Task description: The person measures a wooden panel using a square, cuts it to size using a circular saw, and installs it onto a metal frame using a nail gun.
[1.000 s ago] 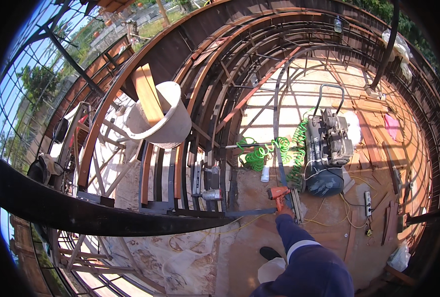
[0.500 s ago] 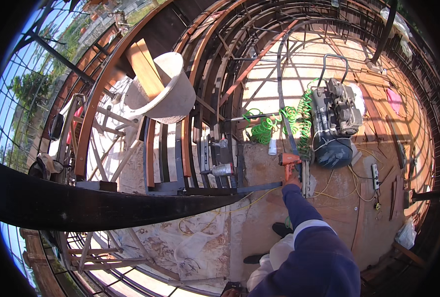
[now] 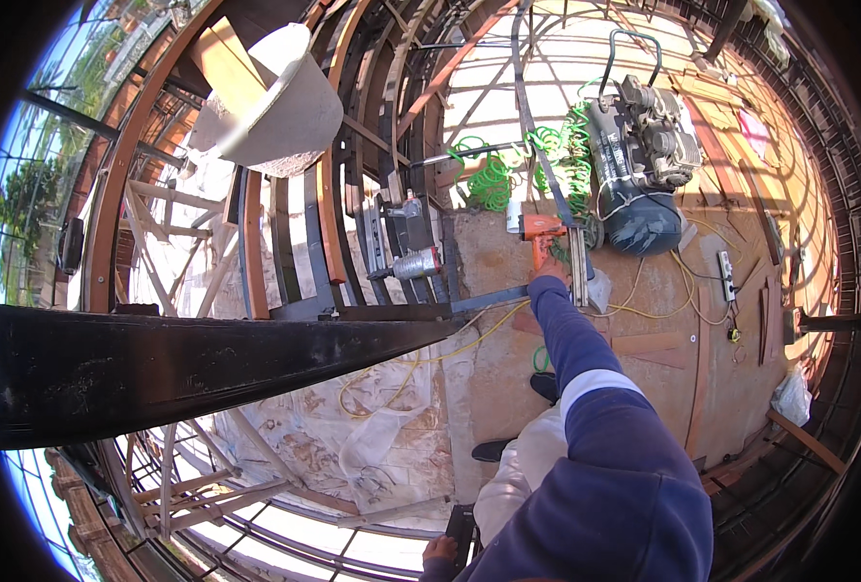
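Nail gun (image 3: 539, 227), boxy, orange, clasped in right hand (image 3: 550, 267); left hand (image 3: 440, 549): hold unclear; coiled green hose (image 3: 494, 184) beyond.

An open-air building site, its half-finished curved structure framed in dark metal, with a black beam (image 3: 159, 373) crossing at left and bowed wooden slats (image 3: 253, 238) fixed in rows beyond it. An air compressor (image 3: 645, 228) stands on the dusty brown floor (image 3: 494, 388) beside a coiled green hose (image 3: 487, 184) and an orange nail gun (image 3: 539, 228). Loose planks (image 3: 731, 160) lie toward the floor's right edge, near a white power strip (image 3: 726, 275). At upper left, a mortar-grey bucket (image 3: 290, 112) holds cut wood (image 3: 229, 73). Outside the bars, in the blurred rim of the view, is what appears to be a tree (image 3: 18, 199) against blue sky.
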{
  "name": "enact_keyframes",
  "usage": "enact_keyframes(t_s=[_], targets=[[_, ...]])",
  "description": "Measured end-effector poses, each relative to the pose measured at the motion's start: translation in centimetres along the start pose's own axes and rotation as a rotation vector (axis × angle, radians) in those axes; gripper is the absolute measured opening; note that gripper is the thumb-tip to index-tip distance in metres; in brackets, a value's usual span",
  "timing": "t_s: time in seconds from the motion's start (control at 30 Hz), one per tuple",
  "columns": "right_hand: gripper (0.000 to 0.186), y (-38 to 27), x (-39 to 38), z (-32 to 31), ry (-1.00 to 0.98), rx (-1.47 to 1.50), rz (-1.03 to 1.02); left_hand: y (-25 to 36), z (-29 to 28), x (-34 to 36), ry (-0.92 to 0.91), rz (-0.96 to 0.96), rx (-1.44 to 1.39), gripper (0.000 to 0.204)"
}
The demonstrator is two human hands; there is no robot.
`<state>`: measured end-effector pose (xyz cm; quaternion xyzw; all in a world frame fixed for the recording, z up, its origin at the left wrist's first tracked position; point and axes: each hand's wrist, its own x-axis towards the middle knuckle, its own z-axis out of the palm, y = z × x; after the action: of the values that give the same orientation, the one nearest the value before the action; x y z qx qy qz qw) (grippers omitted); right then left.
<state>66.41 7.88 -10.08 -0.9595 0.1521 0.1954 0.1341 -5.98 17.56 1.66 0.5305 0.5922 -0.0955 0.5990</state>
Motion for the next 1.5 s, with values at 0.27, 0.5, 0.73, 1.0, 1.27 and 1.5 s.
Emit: enact_keyframes(t_s=[0.27, 0.5, 0.73, 1.0, 1.27, 1.5], targets=[[0.074, 2.2, 0.1, -0.3, -0.082, -0.143, -0.152, 1.6, 5.7, -0.2, 0.031, -0.286, -0.186, 0.039], [0.065, 6.1, -0.1, -0.5, -0.081, -0.125, -0.222, 3.4, 6.8, -0.6, 0.074, -0.287, -0.260, 0.040], [0.057, 9.9, 0.2, -0.8, 0.015, -0.140, -0.301, 8.2, 8.1, -1.8, 0.064, -0.311, -0.138, 0.039], [0.051, 9.6, -2.1, -2.7, -0.005, -0.159, -0.326, 5.1, 8.4, 0.3, 0.031, -0.175, -0.213, 0.038], [0.057, 12.4, -4.7, 3.0, -0.351, -0.627, -0.777, 8.9, 8.3, 4.0, 0.017, -0.043, 0.181, 0.067], [0.049, 3.0, -16.5, 6.3, -0.688, -0.851, -1.049, -2.9, 4.2, 7.4, -0.038, 0.192, -0.080, 0.066]])
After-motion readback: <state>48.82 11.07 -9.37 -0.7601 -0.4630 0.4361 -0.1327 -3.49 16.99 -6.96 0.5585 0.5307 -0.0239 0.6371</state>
